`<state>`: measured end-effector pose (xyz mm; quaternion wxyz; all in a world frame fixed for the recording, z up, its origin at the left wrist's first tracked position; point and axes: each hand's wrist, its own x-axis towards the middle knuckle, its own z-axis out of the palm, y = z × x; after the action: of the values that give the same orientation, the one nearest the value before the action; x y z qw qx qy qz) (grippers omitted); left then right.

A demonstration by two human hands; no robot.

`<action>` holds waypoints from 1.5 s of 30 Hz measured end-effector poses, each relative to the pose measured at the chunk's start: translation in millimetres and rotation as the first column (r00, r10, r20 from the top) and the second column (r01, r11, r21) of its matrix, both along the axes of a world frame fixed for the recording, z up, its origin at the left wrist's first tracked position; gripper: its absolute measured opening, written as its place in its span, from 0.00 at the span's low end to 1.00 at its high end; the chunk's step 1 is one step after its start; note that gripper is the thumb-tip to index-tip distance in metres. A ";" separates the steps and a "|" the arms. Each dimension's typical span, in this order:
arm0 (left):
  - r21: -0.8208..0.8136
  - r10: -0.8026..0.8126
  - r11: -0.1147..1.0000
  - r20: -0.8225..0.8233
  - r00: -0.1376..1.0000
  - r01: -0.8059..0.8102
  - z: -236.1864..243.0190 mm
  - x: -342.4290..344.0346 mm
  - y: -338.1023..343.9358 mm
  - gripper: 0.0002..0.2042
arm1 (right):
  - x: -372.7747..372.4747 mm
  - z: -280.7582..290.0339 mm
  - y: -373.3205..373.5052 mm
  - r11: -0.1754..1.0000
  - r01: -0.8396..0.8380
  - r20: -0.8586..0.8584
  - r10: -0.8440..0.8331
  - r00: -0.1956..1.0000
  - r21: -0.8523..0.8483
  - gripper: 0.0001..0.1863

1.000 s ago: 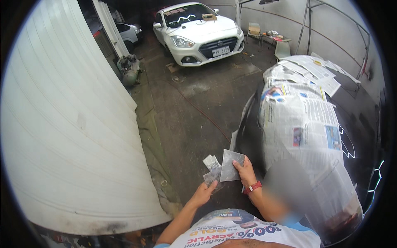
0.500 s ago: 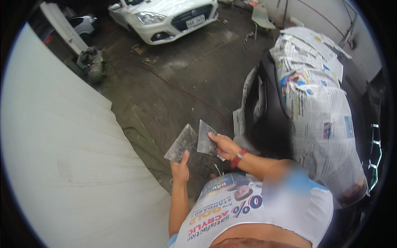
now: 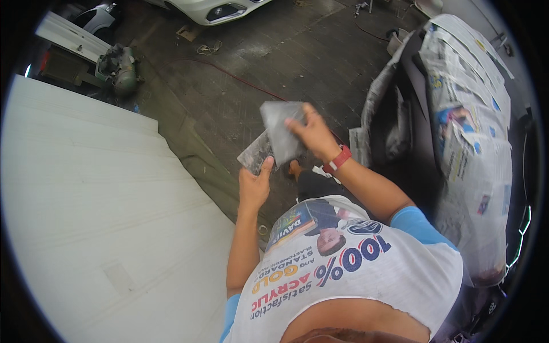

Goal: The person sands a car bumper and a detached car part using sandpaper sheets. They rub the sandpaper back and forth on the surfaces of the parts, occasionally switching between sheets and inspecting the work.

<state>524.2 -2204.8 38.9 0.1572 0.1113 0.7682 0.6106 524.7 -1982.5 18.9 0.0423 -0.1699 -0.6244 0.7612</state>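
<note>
Before the person's torso (image 3: pixel 354 268), the left hand (image 3: pixel 254 186) held a flat piece (image 3: pixel 253 154); the right hand (image 3: pixel 314 134), farther forward, held a second piece (image 3: pixel 283 128) that partly covered the first in view. A panel (image 3: pixel 114 211) spread along the left, a compressor (image 3: pixel 119 71) beyond its far end. Ahead, a hose (image 3: pixel 246 83) crossed the floor (image 3: pixel 194 97) between the compressor and a vehicle (image 3: pixel 420 114) at right, on which newspaper sheets (image 3: pixel 474 143) lay. Farther ahead stood a car (image 3: pixel 229 11).

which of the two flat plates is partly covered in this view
The darker, mottled plate in the left hand; the paler, blurred plate in the right hand overlaps it.
</note>
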 end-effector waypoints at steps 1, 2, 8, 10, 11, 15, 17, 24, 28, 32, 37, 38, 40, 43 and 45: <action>0.004 0.028 1.000 -0.026 0.999 -0.028 1.0 -18.7 8.0 0.18 | -28.6 -2.4 9.3 0.946 0.175 -0.004 -0.184 0.983 -0.274 0.22; 0.008 0.056 0.998 -0.052 0.997 -0.056 1.5 -38.1 17.7 0.18 | -51.3 -10.4 13.5 0.989 0.094 -0.052 -0.101 0.994 -0.118 0.21; -0.133 -0.024 0.991 -0.035 0.999 0.019 2.5 -183.1 45.9 0.21 | -186.1 -18.3 37.5 0.978 -0.113 -0.128 0.137 0.982 0.177 0.21; -0.142 0.012 0.990 -0.070 0.997 -0.022 9.9 -218.7 61.8 0.21 | -225.8 -12.5 50.3 0.997 0.017 -0.016 -0.018 1.000 -0.072 0.22; -0.160 0.025 0.987 -0.052 0.998 -0.033 11.1 -237.5 71.8 0.20 | -243.7 -19.2 52.9 1.000 -0.016 -0.035 0.015 0.999 -0.021 0.23; -0.150 -0.121 0.980 0.077 0.990 0.132 1.3 -308.7 92.3 0.21 | -297.2 -5.8 65.1 0.944 -0.091 -0.067 0.118 0.991 0.316 0.26; -0.029 -0.258 0.962 0.235 0.937 0.272 -23.2 -346.6 87.8 0.21 | -320.7 1.1 79.6 0.898 -0.172 -0.086 0.225 0.971 0.405 0.27; 0.494 -0.353 0.859 0.382 0.854 0.133 -57.5 -485.1 140.4 0.33 | -439.3 -25.9 145.6 0.899 -0.028 -0.067 0.063 0.996 0.436 0.32; 0.622 -0.433 0.783 0.528 0.731 0.014 -70.7 -580.7 146.0 0.34 | -488.5 2.6 133.5 0.945 -0.307 -0.050 0.314 0.948 0.108 0.32; 0.573 -0.447 0.787 0.276 0.851 0.227 -50.9 -679.8 175.8 0.32 | -545.7 -2.1 139.3 0.959 -0.124 -0.123 0.095 0.988 -0.255 0.28; 0.548 -0.503 0.778 0.248 0.828 0.309 -44.4 -748.5 219.7 0.22 | -587.7 -22.3 164.9 0.718 0.362 0.257 -0.258 0.931 -0.594 0.18; 0.408 -0.519 0.810 0.162 0.839 0.422 -41.1 -760.6 231.2 0.21 | -591.9 -22.5 175.2 0.739 0.353 0.275 -0.232 0.933 -0.574 0.17; 0.091 -0.589 0.804 -0.010 0.808 0.588 -34.2 -775.8 257.8 0.20 | -605.5 -1.8 208.2 0.756 0.322 0.042 -0.364 0.930 -0.570 0.16; 0.090 -0.637 0.770 0.050 0.769 0.632 -18.9 -790.1 298.2 0.19 | -633.3 8.3 248.4 0.746 0.619 -0.087 -0.653 0.752 -0.245 0.20; 0.154 -0.624 0.776 0.051 0.780 0.611 -14.0 -790.6 333.6 0.18 | -644.3 -27.6 271.1 0.585 0.774 -0.100 -0.778 0.620 0.241 0.21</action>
<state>-266.4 -1871.2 24.9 0.3792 0.3365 0.6391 0.5784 -119.6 -1711.4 -8.7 0.3868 -0.4240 -0.5821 0.5760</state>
